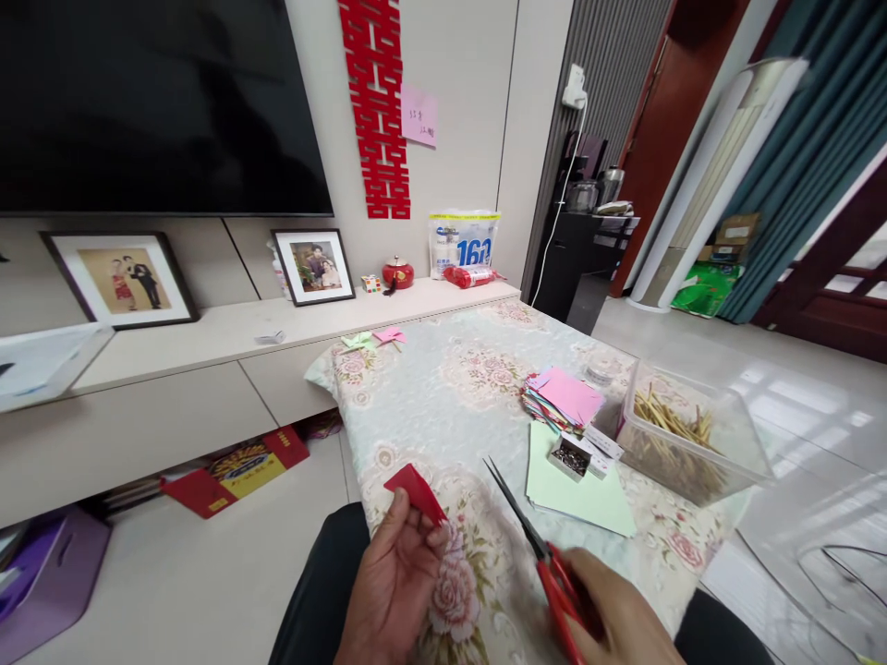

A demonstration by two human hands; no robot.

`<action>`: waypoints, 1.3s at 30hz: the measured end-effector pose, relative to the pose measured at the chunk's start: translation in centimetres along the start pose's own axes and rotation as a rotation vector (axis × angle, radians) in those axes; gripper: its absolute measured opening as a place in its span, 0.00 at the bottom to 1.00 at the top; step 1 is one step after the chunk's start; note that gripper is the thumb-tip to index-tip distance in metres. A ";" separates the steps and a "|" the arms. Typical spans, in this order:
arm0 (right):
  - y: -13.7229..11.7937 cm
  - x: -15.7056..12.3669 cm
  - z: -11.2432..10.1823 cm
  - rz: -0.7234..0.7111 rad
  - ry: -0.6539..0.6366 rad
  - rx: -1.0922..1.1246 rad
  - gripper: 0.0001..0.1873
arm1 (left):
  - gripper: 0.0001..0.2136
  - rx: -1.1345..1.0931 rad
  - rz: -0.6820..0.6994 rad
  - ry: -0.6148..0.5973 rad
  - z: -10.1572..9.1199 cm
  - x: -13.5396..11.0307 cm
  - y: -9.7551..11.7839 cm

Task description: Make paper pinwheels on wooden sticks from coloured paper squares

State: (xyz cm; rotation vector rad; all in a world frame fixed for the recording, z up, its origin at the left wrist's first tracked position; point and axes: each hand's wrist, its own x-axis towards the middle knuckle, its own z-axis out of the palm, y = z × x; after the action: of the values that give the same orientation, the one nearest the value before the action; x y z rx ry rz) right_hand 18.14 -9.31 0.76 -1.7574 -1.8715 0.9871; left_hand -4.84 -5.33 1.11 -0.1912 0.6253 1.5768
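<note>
My left hand (pixel 398 577) pinches a folded piece of red paper (pixel 418 491) between thumb and fingers, above the flowered tablecloth (pixel 416 388). In my right hand (pixel 616 605) is a pair of scissors (pixel 547 563) with red handles and dark blades. The blades point up and to the left, slightly parted, and stay apart from the red paper. Beyond the scissors lie light green paper sheets (pixel 575 494), with a small open box of metal pins or tacks (pixel 570 458) on them. A pile of coloured paper squares (pixel 565 397) sits just behind.
A clear plastic bin (pixel 741 453) of thin wooden sticks (pixel 669 420) stands at the table's right. Two paper pinwheels, one green (pixel 358 341) and one pink (pixel 389 336), lie at the far left corner. A white cabinet (pixel 173 406) runs along the wall, bearing framed photos (pixel 315 268).
</note>
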 end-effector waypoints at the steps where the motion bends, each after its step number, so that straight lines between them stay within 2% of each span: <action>1: -0.6 1.1 0.2 0.003 0.016 -0.103 0.15 | 0.12 0.005 0.005 -0.001 0.1 -0.1 0.1; 5: -3.5 5.9 1.2 -0.029 0.065 -0.362 0.14 | 0.12 0.066 0.031 0.065 0.4 0.0 0.3; 7: -4.8 7.9 1.8 -0.058 0.060 -0.416 0.15 | 0.12 0.101 0.048 0.084 0.5 0.2 0.3; 10: -6.1 9.7 2.8 -0.106 0.067 -0.424 0.16 | 0.10 0.154 0.077 0.049 0.8 0.6 0.4; 13: -6.4 9.9 4.2 -0.163 0.068 -0.390 0.15 | 0.08 0.198 0.092 0.012 1.2 1.0 0.3; 17: -6.4 8.3 5.6 -0.216 0.031 -0.345 0.14 | 0.07 0.240 0.112 0.014 1.8 1.6 -0.3; 20: -6.8 7.1 5.0 -0.219 -0.064 -0.329 0.16 | 0.06 0.261 0.079 -0.021 2.4 2.4 -1.3; 22: -6.7 6.7 3.5 -0.246 -0.158 -0.313 0.14 | 0.08 0.280 0.055 -0.058 3.1 3.2 -2.2; 25: -5.3 7.2 0.3 -0.295 -0.214 -0.183 0.06 | 0.12 0.305 0.093 -0.094 4.2 4.3 -3.7; 27: -3.3 8.0 -1.6 -0.302 -0.144 -0.001 0.09 | 0.14 0.333 0.083 -0.124 4.8 4.9 -4.9; 29: -1.2 9.0 -2.9 -0.274 0.029 0.199 0.15 | 0.16 0.379 0.072 -0.138 5.2 5.5 -6.1; 31: 0.5 9.8 -3.3 -0.247 0.199 0.378 0.18 | 0.16 0.417 0.071 -0.164 5.2 5.9 -7.3; 33: 1.4 10.2 -3.1 -0.245 0.267 0.516 0.19 | 0.15 0.448 0.064 -0.209 4.9 5.9 -8.3; 39: 0.6 10.1 -1.9 -0.227 0.199 0.819 0.19 | 0.11 0.619 0.079 -0.313 3.8 5.2 -9.9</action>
State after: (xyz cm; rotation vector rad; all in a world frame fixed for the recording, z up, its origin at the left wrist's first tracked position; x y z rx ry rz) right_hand 18.46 0.92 -0.20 -1.0789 -1.2324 1.1994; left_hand 4.95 0.87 -0.94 0.5375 0.8446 1.3783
